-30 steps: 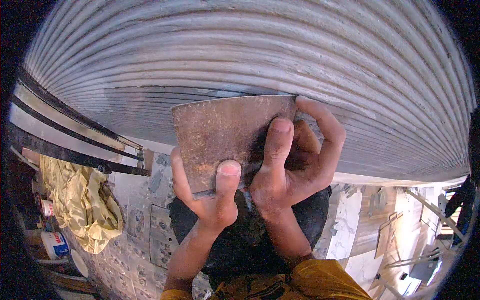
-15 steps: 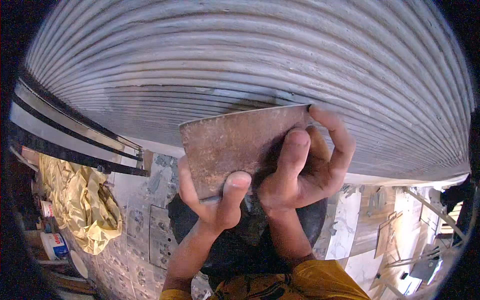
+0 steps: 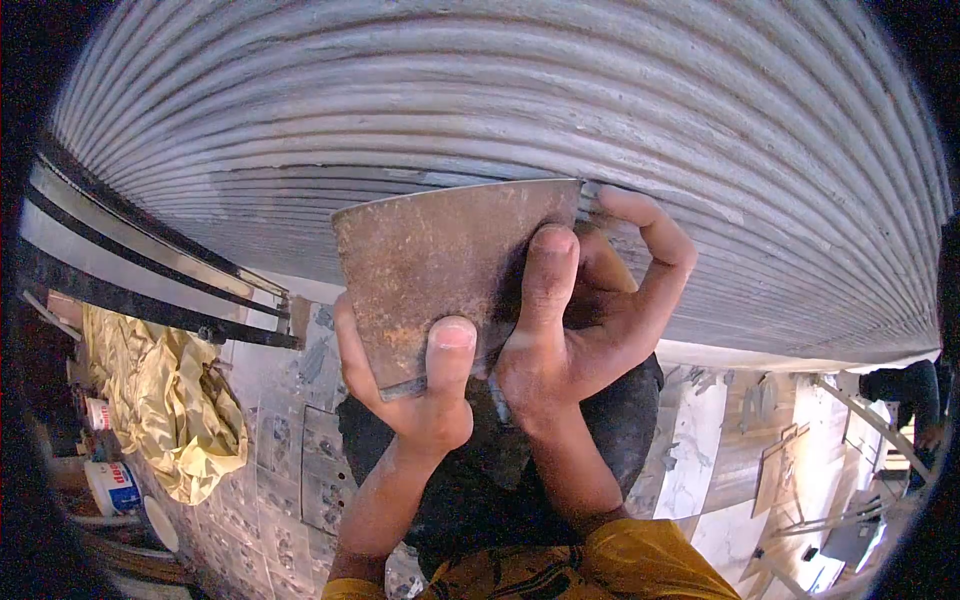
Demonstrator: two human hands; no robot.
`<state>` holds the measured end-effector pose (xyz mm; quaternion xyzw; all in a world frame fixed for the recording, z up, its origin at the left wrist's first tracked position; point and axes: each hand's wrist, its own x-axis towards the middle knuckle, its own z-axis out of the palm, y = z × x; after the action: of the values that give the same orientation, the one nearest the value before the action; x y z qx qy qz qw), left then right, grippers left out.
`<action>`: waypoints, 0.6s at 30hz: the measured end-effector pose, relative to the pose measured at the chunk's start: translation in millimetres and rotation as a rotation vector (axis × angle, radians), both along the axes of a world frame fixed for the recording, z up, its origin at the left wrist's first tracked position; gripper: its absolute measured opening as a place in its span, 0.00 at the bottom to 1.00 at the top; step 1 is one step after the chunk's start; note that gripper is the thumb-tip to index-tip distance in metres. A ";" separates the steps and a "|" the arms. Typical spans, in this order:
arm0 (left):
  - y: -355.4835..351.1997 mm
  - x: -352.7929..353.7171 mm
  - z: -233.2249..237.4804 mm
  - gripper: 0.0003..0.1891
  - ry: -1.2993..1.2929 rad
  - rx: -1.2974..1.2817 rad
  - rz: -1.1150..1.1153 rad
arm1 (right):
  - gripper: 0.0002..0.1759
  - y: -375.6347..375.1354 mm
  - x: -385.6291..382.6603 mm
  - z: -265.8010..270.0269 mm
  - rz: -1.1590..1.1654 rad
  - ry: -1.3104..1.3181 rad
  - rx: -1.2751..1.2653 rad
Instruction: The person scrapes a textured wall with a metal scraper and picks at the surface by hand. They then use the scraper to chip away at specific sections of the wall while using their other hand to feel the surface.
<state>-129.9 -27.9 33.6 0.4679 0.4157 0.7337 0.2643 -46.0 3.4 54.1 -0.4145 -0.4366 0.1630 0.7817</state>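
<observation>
The left thumb [image 3: 452, 340] presses flat on the lower edge of the rusty scraper blade [image 3: 430, 260], with the other fingers of the left hand [image 3: 420, 400] wrapped behind it. The right hand [image 3: 585, 340] pinches the blade's right side, thumb on the face and forefinger hooked over the top corner. The blade's upper edge bears on the ribbed shutter [image 3: 500, 90], near its bottom edge (the contact line is partly hidden). Judged step: a scraping pass across the ribs. The next stroke calls for even two-handed pressure and a steady blade angle. A yellow cloth [image 3: 165, 400] lies on the tiled floor [image 3: 290, 440] at left.
</observation>
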 end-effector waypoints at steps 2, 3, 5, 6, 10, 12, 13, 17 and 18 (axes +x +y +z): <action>-1.4 -1.2 -4.3 0.43 0.017 -0.002 0.024 | 0.21 1.9 0.1 -0.8 0.022 -0.004 0.010; -2.1 -2.1 -6.4 0.43 0.032 -0.005 0.049 | 0.20 5.0 -0.5 -2.0 -0.004 -0.012 0.050; -1.8 -6.0 -7.9 0.45 0.044 0.000 0.029 | 0.20 5.6 -1.5 -1.0 -0.029 -0.019 0.090; -1.4 -7.0 -8.9 0.46 0.055 0.006 0.010 | 0.19 4.3 -1.9 1.9 -0.045 -0.031 0.088; -4.5 -3.6 -19.2 0.48 0.039 -0.018 0.133 | 0.15 10.2 -5.2 -0.3 -0.110 -0.027 0.135; -4.9 -6.1 -18.0 0.48 0.010 -0.024 0.068 | 0.14 10.5 -4.9 0.3 -0.112 -0.023 0.132; -4.8 -6.6 -16.1 0.48 0.011 -0.025 0.068 | 0.13 10.2 -4.6 0.4 -0.117 -0.020 0.128; -4.8 -4.2 -11.6 0.49 0.001 -0.013 0.014 | 0.14 8.1 -2.6 -2.3 -0.086 -0.014 0.127; -5.1 -3.5 -12.0 0.49 0.004 -0.012 0.030 | 0.14 6.2 -1.3 -3.8 -0.091 -0.002 0.109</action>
<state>-133.4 -33.0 21.6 0.4616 0.4277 0.7340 0.2555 -47.2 9.7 50.3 -0.3909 -0.4262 0.1031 0.8092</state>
